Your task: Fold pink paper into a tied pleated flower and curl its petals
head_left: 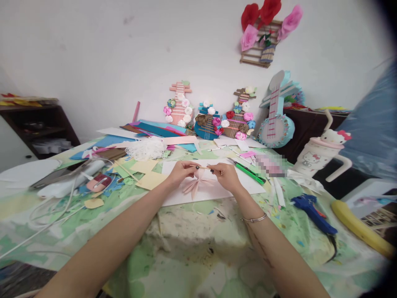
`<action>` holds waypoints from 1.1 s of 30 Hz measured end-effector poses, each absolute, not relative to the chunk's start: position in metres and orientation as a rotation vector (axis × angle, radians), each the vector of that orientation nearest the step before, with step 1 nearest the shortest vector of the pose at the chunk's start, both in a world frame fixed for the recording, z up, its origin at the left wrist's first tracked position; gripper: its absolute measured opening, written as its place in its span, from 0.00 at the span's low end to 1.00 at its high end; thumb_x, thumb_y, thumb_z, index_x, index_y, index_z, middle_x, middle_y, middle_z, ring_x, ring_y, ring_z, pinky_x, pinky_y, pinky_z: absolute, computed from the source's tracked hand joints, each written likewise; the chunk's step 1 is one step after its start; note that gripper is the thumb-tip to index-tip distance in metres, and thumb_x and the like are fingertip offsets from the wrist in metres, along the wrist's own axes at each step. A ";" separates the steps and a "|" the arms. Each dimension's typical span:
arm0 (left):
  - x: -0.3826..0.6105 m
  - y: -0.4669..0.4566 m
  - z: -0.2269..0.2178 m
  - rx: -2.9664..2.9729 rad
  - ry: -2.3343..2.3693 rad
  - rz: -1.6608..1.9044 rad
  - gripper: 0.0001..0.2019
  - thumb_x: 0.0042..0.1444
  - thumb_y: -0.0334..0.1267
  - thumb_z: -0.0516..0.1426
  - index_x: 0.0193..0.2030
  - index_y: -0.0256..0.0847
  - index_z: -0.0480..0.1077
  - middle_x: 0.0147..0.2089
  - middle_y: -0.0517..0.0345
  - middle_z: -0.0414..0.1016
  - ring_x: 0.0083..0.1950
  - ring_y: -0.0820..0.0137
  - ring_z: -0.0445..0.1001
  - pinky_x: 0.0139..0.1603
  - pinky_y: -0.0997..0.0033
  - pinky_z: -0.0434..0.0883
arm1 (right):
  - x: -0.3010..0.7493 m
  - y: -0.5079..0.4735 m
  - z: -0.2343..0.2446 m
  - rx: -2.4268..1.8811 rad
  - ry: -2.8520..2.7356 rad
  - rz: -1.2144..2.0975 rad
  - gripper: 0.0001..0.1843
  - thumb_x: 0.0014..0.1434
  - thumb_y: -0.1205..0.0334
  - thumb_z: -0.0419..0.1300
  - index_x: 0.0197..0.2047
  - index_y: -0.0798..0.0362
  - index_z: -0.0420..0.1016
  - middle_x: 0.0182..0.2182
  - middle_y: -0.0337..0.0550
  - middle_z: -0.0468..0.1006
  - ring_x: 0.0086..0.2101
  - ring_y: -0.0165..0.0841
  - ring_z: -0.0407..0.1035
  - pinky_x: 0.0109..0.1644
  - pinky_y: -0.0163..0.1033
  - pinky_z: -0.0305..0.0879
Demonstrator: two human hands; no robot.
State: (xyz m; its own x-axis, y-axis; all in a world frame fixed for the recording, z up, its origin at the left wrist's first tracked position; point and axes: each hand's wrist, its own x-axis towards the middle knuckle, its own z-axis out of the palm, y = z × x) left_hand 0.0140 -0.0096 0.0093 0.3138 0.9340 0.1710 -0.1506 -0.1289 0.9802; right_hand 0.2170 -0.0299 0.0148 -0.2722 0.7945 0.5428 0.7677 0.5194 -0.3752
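My left hand (181,170) and my right hand (226,174) meet over a white sheet (248,186) in the middle of the table. Together they pinch a thin wooden stick (203,167) held level between the fingertips. Several pale pink paper strips (195,186) hang from the stick and fan out onto the sheet. A silver bracelet (254,218) sits on my right wrist.
A blue glue gun (312,211) lies at the right, a green cutter (249,174) beside the sheet. Paper guitars with flowers (209,120) lean on the wall. A cartoon cat cup (319,155), a banana (359,227), white cables (46,215) and paper scraps (145,167) crowd the table.
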 end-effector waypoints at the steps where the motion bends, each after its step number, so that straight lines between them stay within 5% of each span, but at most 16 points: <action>1: 0.014 -0.009 0.009 1.344 0.794 1.134 0.12 0.40 0.37 0.63 0.34 0.34 0.77 0.25 0.58 0.73 0.25 0.76 0.68 0.29 0.75 0.65 | 0.217 -0.030 0.014 -1.262 -2.064 0.036 0.20 0.52 0.74 0.52 0.42 0.49 0.79 0.31 0.41 0.79 0.30 0.31 0.70 0.35 0.33 0.61; 13: 0.012 -0.008 0.009 1.317 0.826 1.160 0.13 0.43 0.43 0.62 0.31 0.34 0.77 0.25 0.55 0.72 0.25 0.76 0.67 0.25 0.77 0.61 | 0.213 -0.030 0.011 -1.232 -2.054 -0.032 0.20 0.53 0.75 0.52 0.42 0.50 0.79 0.29 0.41 0.78 0.29 0.30 0.70 0.33 0.33 0.59; 33: 0.014 -0.010 0.010 1.394 0.911 1.183 0.12 0.39 0.39 0.64 0.31 0.35 0.77 0.26 0.56 0.74 0.25 0.76 0.66 0.26 0.76 0.62 | 0.211 -0.030 0.010 -1.216 -2.045 -0.058 0.16 0.56 0.73 0.53 0.41 0.51 0.79 0.31 0.43 0.78 0.31 0.31 0.70 0.36 0.33 0.62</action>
